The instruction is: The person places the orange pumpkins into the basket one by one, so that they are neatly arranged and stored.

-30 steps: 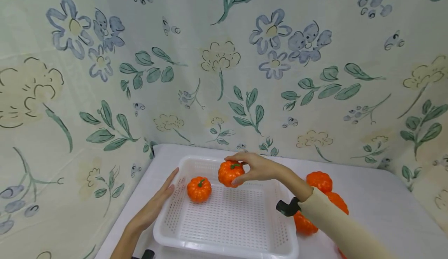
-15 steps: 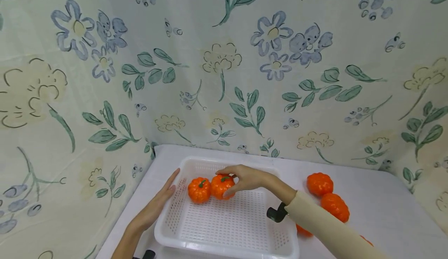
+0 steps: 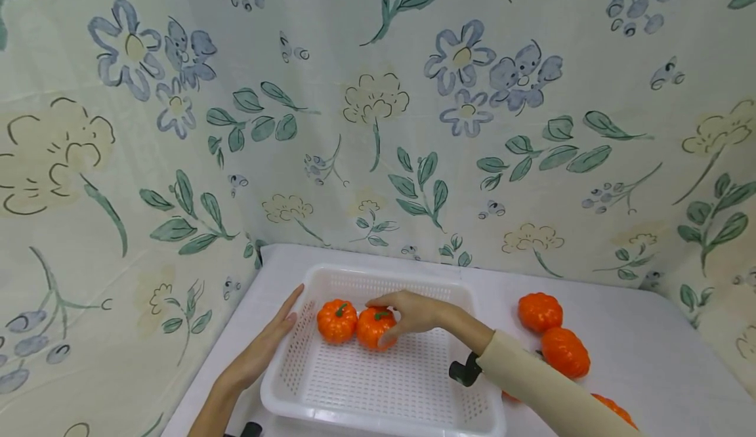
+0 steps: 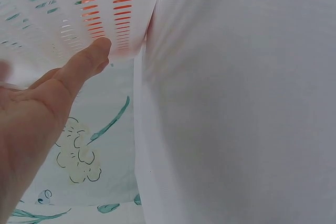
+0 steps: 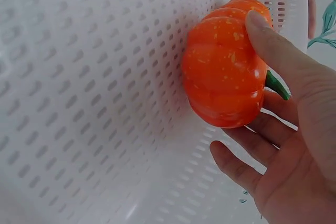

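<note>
A white perforated plastic basket [image 3: 407, 381] stands on the table. Inside it, toward the back left, sits an orange toy pumpkin [image 3: 337, 322] with a green stem. Right beside that one, a second orange pumpkin [image 3: 371, 333] rests on the basket floor, held by my right hand [image 3: 415, 312]. The right wrist view shows the thumb on one side of this pumpkin [image 5: 223, 72] and fingers around the other, near its stem. My left hand [image 3: 256, 348] lies along the basket's left outer wall; in the left wrist view its fingers [image 4: 86, 61] extend straight against the slotted side.
Right of the basket, more orange pumpkins lie on the white tablecloth [image 3: 626, 332]: one at the back [image 3: 540, 312], one just in front [image 3: 565, 352], others partly hidden by the right sleeve [image 3: 531, 378]. A floral curtain [image 3: 378, 128] hangs behind and at the sides.
My right hand has brought its pumpkin down and slightly left, from above the basket to the floor beside the first pumpkin. The left hand has stayed at the basket's side.
</note>
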A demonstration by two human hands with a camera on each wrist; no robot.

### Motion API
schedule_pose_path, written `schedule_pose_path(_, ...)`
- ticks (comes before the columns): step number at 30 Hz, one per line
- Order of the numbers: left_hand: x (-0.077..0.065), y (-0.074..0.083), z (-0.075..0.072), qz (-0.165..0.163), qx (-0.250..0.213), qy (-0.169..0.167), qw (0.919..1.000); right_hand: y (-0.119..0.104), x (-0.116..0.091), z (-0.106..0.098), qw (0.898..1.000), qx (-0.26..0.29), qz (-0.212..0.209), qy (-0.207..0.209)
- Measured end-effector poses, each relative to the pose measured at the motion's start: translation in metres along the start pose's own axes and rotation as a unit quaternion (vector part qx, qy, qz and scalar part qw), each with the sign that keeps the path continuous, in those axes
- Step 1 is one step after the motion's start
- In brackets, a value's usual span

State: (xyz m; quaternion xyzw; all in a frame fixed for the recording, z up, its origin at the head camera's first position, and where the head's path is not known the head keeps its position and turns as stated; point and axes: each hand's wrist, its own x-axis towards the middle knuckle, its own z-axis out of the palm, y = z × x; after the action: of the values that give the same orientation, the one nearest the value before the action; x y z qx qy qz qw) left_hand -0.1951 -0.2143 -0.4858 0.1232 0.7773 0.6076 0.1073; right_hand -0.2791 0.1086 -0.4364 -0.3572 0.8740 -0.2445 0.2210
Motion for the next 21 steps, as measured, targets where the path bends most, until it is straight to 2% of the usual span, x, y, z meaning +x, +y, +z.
schedule_pose_path(13,-0.0003,0.0,0.0004,-0.001,0.003,0.005,1.0,0.0009,0.0005,0.0058,0.998,-0.055,0.009,0.02)
schedule_pose_path(21,-0.0004,0.0005,0.0009,-0.009,0.005,0.009,0.9999,-0.0039,-0.0069,0.0008,0.998,-0.053,0.011,0.014)
